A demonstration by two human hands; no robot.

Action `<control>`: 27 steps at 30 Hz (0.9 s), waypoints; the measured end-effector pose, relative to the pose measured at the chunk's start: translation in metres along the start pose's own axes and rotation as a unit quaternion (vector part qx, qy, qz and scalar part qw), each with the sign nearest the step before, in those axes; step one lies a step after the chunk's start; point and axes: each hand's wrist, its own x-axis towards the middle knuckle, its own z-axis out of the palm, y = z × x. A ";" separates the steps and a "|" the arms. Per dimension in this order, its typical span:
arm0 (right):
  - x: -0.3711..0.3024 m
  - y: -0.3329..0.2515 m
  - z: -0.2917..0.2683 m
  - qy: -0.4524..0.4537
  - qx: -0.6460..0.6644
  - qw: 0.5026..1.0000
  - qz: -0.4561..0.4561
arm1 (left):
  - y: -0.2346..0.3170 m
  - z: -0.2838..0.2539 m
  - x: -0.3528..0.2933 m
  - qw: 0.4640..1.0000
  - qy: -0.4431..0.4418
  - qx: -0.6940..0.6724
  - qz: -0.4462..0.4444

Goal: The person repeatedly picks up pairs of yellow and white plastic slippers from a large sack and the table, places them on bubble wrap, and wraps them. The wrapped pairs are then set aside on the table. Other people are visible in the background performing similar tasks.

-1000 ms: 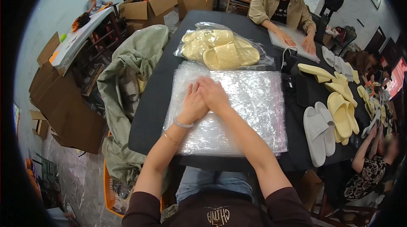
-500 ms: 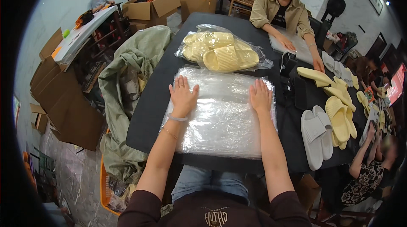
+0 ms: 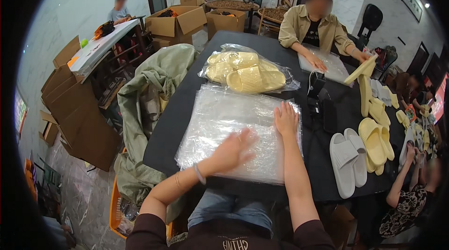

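Observation:
A stack of clear plastic bags (image 3: 217, 114) lies on the black-topped table in front of me. My right hand (image 3: 286, 119) rests flat on the stack's right side, fingers stretched out and holding nothing. Over the lower middle of the stack is my left hand (image 3: 236, 149), blurred by motion. Its fingers look spread, with nothing visible in them; whether it touches the plastic I cannot tell. Just beyond the stack, pale yellow slippers (image 3: 255, 78) lie in clear bags.
Grey slippers (image 3: 343, 163) and yellow slippers (image 3: 374, 140) line the table's right side, near a black device (image 3: 318, 82) with a cable. Across the table, a person (image 3: 314, 28) holds a yellow slipper (image 3: 362, 68) beside more clear bags. Green cloth (image 3: 152, 79) bulges at the left.
My left hand has left the stack's upper left and swung down and right across it. The right hand stays on the right side. The person opposite has lifted a yellow slipper.

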 end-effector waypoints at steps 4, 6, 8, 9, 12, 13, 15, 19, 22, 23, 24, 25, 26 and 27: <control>-0.001 -0.004 -0.001 -0.006 0.010 1.000 0.000 | 0.011 0.013 -0.043 0.995 -0.005 0.102 0.004; 0.000 -0.001 0.000 0.002 0.009 1.000 0.001 | 0.003 0.003 -0.062 0.988 0.009 0.123 -0.091; 0.000 0.001 0.002 0.003 0.005 1.000 0.001 | -0.016 -0.005 -0.088 0.974 0.055 0.124 -0.183; 0.000 0.002 0.001 0.004 -0.001 1.000 0.001 | -0.023 -0.008 -0.099 0.964 0.091 0.106 -0.227; 0.001 -0.001 0.003 0.003 -0.010 1.000 -0.004 | -0.035 -0.018 -0.130 0.934 0.107 0.095 -0.328; 0.000 -0.002 0.004 0.005 -0.007 1.000 -0.004 | -0.035 -0.017 -0.131 0.927 0.115 0.111 -0.338; 0.001 -0.004 0.005 0.006 -0.007 1.000 -0.007 | -0.034 -0.018 -0.130 0.912 0.139 0.139 -0.359; 0.001 -0.003 0.002 -0.002 -0.008 1.000 0.004 | -0.004 -0.041 -0.084 0.939 0.229 0.141 -0.215; 0.002 -0.002 0.002 0.004 0.006 1.000 -0.001 | -0.004 -0.036 -0.065 0.966 0.165 0.091 -0.179; 0.003 0.000 0.002 0.012 0.004 1.000 -0.007 | -0.017 -0.017 -0.064 0.963 0.151 0.101 -0.198; 0.003 0.000 0.003 0.017 0.005 1.000 -0.010 | -0.022 -0.008 -0.066 0.961 0.138 0.115 -0.209; 0.004 0.002 0.003 0.024 0.019 0.999 -0.010 | -0.023 0.000 -0.066 0.959 0.125 0.129 -0.218; 0.007 0.009 0.003 0.040 0.037 0.998 -0.013 | -0.025 0.009 -0.064 0.959 0.111 0.139 -0.222; 0.010 0.013 0.003 0.059 0.039 0.997 -0.007 | -0.028 0.012 -0.065 0.959 0.110 0.142 -0.220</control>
